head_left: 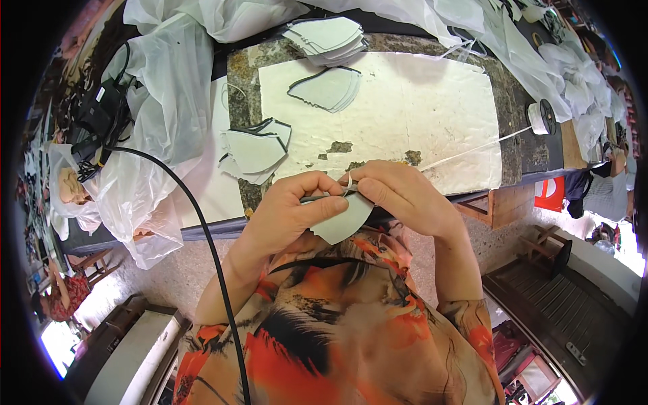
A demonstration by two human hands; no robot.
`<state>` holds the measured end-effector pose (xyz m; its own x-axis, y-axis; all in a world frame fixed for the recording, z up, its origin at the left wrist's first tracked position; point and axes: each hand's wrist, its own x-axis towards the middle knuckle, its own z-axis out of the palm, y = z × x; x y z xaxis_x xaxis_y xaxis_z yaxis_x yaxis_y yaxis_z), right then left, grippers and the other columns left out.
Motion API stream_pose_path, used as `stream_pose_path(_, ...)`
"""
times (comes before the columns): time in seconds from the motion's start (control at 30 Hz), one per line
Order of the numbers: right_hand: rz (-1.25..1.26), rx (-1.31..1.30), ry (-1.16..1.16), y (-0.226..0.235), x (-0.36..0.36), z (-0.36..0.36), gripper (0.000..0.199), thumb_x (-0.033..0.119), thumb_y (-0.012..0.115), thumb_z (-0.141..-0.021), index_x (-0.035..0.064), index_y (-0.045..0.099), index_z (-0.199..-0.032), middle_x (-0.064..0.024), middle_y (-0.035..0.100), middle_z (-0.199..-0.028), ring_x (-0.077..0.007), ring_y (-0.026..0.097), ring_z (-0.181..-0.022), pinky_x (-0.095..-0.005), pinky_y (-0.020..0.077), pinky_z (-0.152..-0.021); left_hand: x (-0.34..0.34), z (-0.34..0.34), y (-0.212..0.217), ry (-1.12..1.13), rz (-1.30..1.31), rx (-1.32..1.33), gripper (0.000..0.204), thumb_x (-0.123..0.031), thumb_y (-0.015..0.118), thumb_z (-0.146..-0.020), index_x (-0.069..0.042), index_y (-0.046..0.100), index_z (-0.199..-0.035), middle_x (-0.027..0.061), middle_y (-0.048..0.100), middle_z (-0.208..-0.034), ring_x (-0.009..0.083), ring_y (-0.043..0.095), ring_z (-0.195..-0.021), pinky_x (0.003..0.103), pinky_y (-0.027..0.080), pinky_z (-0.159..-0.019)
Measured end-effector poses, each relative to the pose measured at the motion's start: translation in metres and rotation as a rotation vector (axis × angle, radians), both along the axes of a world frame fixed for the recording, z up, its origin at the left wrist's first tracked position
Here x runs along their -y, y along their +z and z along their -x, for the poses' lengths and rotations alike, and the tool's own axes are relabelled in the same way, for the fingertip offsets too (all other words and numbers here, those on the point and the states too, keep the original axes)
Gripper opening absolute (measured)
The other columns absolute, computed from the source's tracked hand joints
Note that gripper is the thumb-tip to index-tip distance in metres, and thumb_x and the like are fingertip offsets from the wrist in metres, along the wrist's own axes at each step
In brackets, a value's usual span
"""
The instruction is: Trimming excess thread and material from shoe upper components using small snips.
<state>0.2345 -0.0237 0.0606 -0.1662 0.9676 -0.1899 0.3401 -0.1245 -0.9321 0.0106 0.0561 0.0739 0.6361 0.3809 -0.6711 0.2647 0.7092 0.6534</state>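
Observation:
Between my two hands, at the near edge of the table, is a pale grey-green cut piece point(344, 225) with a dark edge along its top. My left hand point(290, 202) pinches the piece by that edge from the left. Fingers of my right hand point(401, 192) are closed at the same edge on the right, almost touching the left fingertips. A narrow white tape point(472, 146) runs from a spool point(538, 119) toward my right hand, and a short white end sticks up at the fingertips. My fingers hide how tape and piece meet.
Stacks of similar dark-edged pieces lie at the back point(327, 40), below it point(329, 89) and at left point(255, 152). A worn white sheet point(418, 101) covers the board. Plastic sheeting point(169, 88) and a black cable point(196, 202) are at left. Other people are at the far sides.

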Motion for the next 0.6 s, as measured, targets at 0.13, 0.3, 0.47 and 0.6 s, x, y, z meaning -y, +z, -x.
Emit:
stream_pose_path(0.13, -0.043, 0.071, 0.019, -0.004, 0.0, 0.002, 0.031, 0.027, 0.057, -0.104, -0.0014, 0.068, -0.112, -0.0164, 0.067, -0.094, -0.0283, 0.064, -0.086, -0.039, 0.0495, -0.078, -0.001, 0.0, -0.003, -0.021, 0.001, 0.01, 0.012, -0.014, 0.072, -0.098, -0.006, 0.066, -0.105, -0.0029, 0.063, -0.09, 0.0013, 0.056, -0.061, 0.018, 0.04, -0.043)
stream_pose_path(0.3, 0.042, 0.002, -0.008, -0.002, 0.0, 0.002, 0.031, 0.028, 0.058, -0.104, -0.0019, 0.067, -0.105, -0.0143, 0.064, -0.086, -0.0258, 0.059, -0.078, -0.0368, 0.0477, -0.072, -0.001, -0.004, 0.002, 0.024, 0.024, -0.001, 0.014, -0.016, 0.073, -0.098, -0.006, 0.066, -0.105, -0.0013, 0.063, -0.09, 0.0035, 0.06, -0.068, 0.019, 0.045, -0.045)
stream_pose_path(0.47, 0.077, -0.097, -0.015, -0.004, 0.0, 0.0, 0.033, 0.029, 0.059, -0.105, -0.0029, 0.065, -0.101, -0.0094, 0.06, -0.082, -0.0174, 0.054, -0.075, -0.0331, 0.0457, -0.07, -0.004, 0.001, -0.005, 0.013, -0.026, 0.01, 0.014, -0.015, 0.074, -0.097, -0.005, 0.067, -0.104, -0.0007, 0.065, -0.09, 0.0045, 0.061, -0.075, 0.02, 0.048, -0.053)
stream_pose_path(0.6, 0.138, -0.156, -0.101, -0.01, 0.004, 0.001, 0.034, 0.03, 0.058, -0.106, -0.0029, 0.066, -0.099, -0.0067, 0.06, -0.084, -0.0139, 0.053, -0.078, -0.0312, 0.0452, -0.071, -0.004, 0.003, -0.012, 0.004, -0.175, 0.016, 0.014, -0.014, 0.074, -0.096, -0.004, 0.068, -0.103, 0.0001, 0.066, -0.09, 0.0047, 0.059, -0.076, 0.021, 0.048, -0.06)
